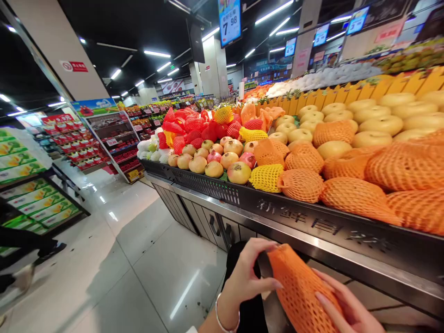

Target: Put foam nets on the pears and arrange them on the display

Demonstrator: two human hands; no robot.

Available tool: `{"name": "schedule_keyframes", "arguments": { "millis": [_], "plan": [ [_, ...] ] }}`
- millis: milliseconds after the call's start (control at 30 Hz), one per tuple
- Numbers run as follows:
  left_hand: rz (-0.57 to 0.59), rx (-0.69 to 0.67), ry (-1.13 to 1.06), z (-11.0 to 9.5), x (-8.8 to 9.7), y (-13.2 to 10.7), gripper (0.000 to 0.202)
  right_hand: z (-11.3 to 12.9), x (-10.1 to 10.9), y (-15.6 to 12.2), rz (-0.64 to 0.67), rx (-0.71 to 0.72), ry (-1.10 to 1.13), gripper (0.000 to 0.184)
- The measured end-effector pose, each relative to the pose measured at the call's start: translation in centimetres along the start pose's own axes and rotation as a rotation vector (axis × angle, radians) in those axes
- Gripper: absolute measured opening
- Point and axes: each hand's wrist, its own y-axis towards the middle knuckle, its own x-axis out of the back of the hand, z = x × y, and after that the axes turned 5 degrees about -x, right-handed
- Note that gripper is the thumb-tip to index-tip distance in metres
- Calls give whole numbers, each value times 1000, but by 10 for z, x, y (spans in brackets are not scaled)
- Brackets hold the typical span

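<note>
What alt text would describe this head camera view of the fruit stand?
A left hand and a right hand hold an orange foam-netted fruit in front of a supermarket fruit stand piled with netted pears.

L hand on left side of orange foam-netted fruit, fingers curled, tips on the net. R hand on its right side, fingers angled across, tips pressing in. Fruit held between both, low in view. L wrist bent, silver bangle on it, L forearm running off bottom edge. R wrist out of frame.
</note>
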Motion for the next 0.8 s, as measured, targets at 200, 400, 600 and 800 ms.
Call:
{"name": "schedule_keyframes", "arguments": {
  "millis": [200, 400, 600, 800],
  "plan": [
    [-28, 259, 62, 7, -18, 8, 34, 15, 0, -3, 21, -205, 94, 39],
    [-260, 185, -135, 23, -20, 13, 19, 29, 14, 3, -56, -239, 298, 40],
    [-868, 142, -364, 29, -16, 23, 25, 19, 23, 9, -257, -255, 447, 24],
    [-915, -29, 34, 38, -30, 8, 33, 33, 14, -8, -144, 52, 152, 14]
  ]
}}
